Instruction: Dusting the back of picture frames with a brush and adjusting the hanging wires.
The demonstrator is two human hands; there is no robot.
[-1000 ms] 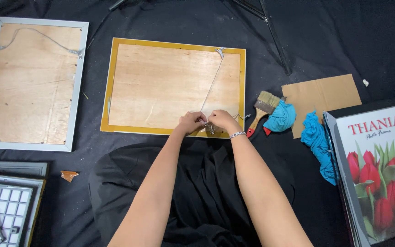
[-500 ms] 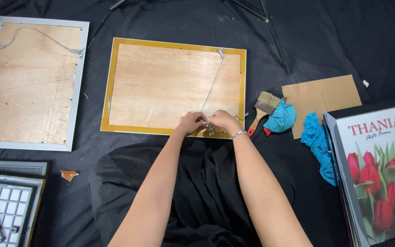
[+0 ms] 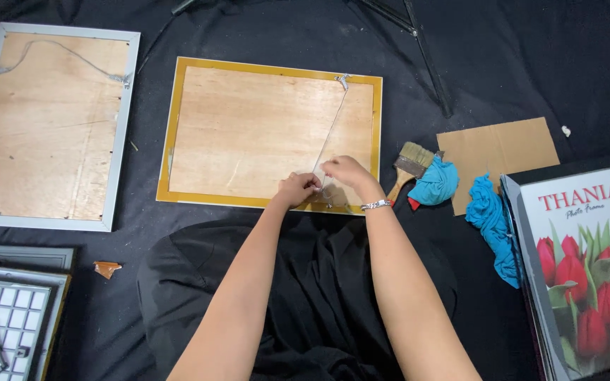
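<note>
Two hands at centre of frame, on lower edge of yellow-rimmed frame [image 3: 273, 134], which lies face down, so plywood back and hardware are reachable. Left hand [image 3: 296, 189] pinched on hanging wire [image 3: 330, 134]; right hand [image 3: 346, 173] pinched on same wire near lower fitting. Wire thin, pale, runs to clip at frame's top edge. Brush [image 3: 409, 166], blue cloth [image 3: 433, 182] to the right.
</note>
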